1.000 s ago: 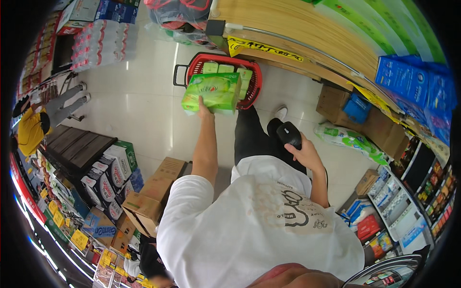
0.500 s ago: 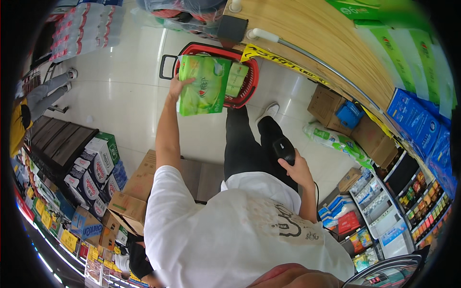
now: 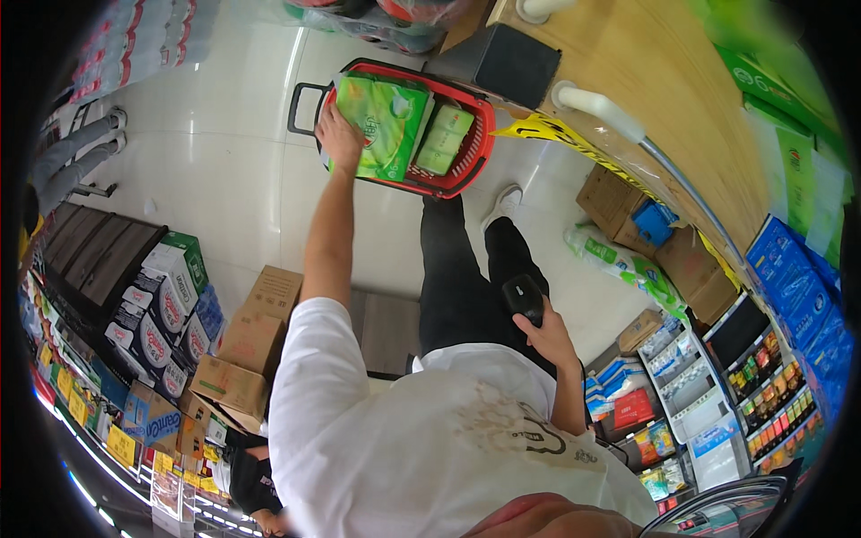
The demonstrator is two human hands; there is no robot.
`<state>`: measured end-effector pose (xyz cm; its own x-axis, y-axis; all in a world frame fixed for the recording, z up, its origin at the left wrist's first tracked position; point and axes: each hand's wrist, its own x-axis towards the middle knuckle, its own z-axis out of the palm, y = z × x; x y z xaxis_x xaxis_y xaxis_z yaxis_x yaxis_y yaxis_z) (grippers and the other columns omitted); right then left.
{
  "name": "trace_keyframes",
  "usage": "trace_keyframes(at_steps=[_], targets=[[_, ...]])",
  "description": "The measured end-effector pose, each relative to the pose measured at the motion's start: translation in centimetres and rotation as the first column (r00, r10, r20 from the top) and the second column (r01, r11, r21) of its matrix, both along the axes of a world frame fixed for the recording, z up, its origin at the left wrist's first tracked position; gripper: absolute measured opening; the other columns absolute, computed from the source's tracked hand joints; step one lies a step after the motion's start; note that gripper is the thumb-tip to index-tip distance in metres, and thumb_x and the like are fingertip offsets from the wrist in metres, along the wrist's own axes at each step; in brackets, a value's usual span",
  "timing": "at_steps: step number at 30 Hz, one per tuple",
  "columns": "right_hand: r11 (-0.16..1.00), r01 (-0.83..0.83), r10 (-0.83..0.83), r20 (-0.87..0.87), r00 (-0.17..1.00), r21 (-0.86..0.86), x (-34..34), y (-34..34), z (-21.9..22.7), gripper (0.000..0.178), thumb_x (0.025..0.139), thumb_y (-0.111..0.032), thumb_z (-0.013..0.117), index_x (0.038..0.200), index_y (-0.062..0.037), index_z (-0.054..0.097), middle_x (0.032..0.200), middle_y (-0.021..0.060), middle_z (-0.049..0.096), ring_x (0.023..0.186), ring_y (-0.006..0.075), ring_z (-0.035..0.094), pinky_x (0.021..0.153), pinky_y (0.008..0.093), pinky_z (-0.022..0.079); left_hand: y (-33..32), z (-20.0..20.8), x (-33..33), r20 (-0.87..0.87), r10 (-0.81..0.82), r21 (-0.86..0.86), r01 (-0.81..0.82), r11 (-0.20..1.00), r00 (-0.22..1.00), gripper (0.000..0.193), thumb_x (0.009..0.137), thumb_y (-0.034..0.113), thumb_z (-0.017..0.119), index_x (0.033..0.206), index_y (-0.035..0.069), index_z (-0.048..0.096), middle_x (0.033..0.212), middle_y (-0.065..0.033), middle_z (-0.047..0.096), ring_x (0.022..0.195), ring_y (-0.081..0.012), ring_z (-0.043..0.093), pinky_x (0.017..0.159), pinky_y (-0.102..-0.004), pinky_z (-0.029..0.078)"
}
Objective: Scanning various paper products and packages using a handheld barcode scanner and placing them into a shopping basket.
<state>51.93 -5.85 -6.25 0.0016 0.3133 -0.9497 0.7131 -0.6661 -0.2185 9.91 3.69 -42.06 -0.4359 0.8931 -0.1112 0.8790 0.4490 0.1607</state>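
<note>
Touches the left edge of a green pack point(image 3: 387, 121) over the left half of a red basket point(image 3: 487, 143) with the left hand point(image 3: 340, 141); cannot tell a closed grip there from a loose one. Holds a black handheld device point(image 3: 522, 298) in the right hand's point(image 3: 549, 339) closed grip.

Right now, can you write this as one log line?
left hand: on green pack; green pack: over red basket; smaller pack: in basket; right hand: holding black device

The green pack point(image 3: 384, 121) looks glossy plastic, the basket point(image 3: 487, 130) smooth plastic.
</note>
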Motion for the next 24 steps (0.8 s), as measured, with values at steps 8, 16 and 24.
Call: trace_keyframes(at_steps=[8,16,24], targets=[[0.976,-0.051,0.062,-0.044,0.997,0.211,-1.7,1.2,2.5,0.057,0.083,-0.046,0.070,0.112,0.0007,0.054,0.089,0.0229,0.068,0.088,0.0415,0.066,0.078,0.0431,0.051,-11.2,-0.3,11.7,0.537,0.349,-0.394,-0.138,0.909,0.768,0.049,0.077,0.026,0.063,0.118,0.002,0.051,0.104,-0.0258,0.063,0.092,-0.0413,0.062,0.082,-0.0476,0.050],[0.930,-0.149,0.179,-0.060,0.982,0.337,-2.1,2.4,5.7,0.064,0.081,-0.052,0.070,0.114,0.0020,0.056,0.094,0.0240,0.068,0.093,0.0414,0.065,0.081,0.0434,0.050,-14.9,5.8,15.5,0.771,-0.206,-0.272,0.604,0.749,0.603,0.033,0.085,0.030,0.051,0.096,0.005,0.070,0.092,-0.0121,0.071,0.085,-0.0254,0.069,0.074,-0.0384,0.054],[0.854,-0.251,0.294,-0.025,0.955,0.455,-1.1,1.9,9.3,0.076,0.078,-0.062,0.068,0.116,0.0040,0.058,0.101,0.0255,0.067,0.098,0.0405,0.065,0.084,0.0427,0.050,-10.2,9.7,6.2,0.822,0.186,-0.351,0.220,0.910,0.539,0.033,0.082,0.025,0.055,0.093,-0.003,0.068,0.079,-0.0151,0.070,0.070,-0.0236,0.068,0.066,-0.0371,0.053]])
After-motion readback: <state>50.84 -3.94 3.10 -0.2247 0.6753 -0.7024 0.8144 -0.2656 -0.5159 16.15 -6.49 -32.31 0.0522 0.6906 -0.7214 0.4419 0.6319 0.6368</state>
